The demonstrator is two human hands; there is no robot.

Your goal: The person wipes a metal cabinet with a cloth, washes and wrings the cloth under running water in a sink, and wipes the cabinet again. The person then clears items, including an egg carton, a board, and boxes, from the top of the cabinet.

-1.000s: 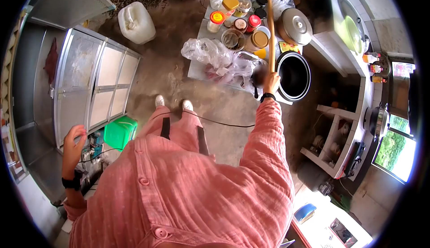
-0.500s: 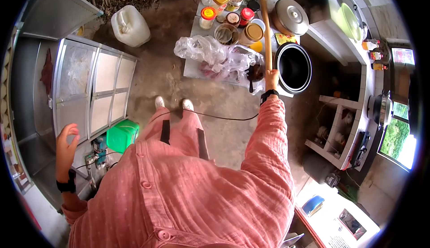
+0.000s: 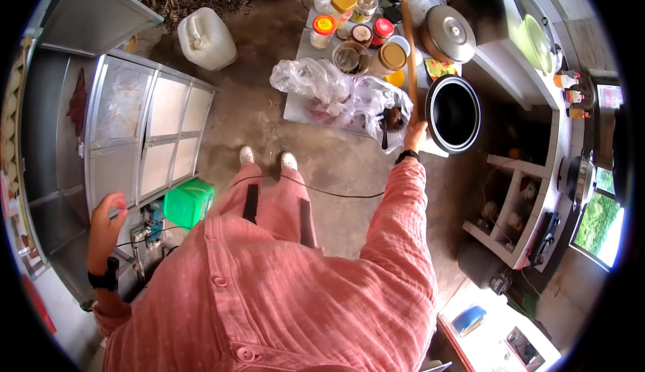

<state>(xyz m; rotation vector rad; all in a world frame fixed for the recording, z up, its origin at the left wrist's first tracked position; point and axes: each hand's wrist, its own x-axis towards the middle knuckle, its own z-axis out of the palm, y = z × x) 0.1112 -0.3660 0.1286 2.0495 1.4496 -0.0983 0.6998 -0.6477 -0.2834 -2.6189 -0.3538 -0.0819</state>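
Note:
My right hand (image 3: 415, 135) is wrapped round the near end of a long wooden stick (image 3: 408, 50), which reaches away over the table (image 3: 295, 109). Close to that hand on the right is a round black pot (image 3: 453, 113), open at the top. On its left lie clear plastic bags (image 3: 336, 90) and a dark item with a black handle (image 3: 394, 118). My left hand (image 3: 107, 221) is raised beside the metal cabinet, fingers curled loosely apart and holding nothing.
Several jars (image 3: 322, 31) and a lidded pot (image 3: 449, 34) stand on the table. A white jug (image 3: 207, 39), a green bin (image 3: 189, 203) and a metal cabinet (image 3: 144, 123) are at the left. A thin cable (image 3: 336, 195) crosses in front of my legs. Tiled shelves (image 3: 507, 204) stand right.
The view has shifted slightly back and forth. The stick has stayed in my right hand, its near end now lower and further right. My left hand is still raised and empty.

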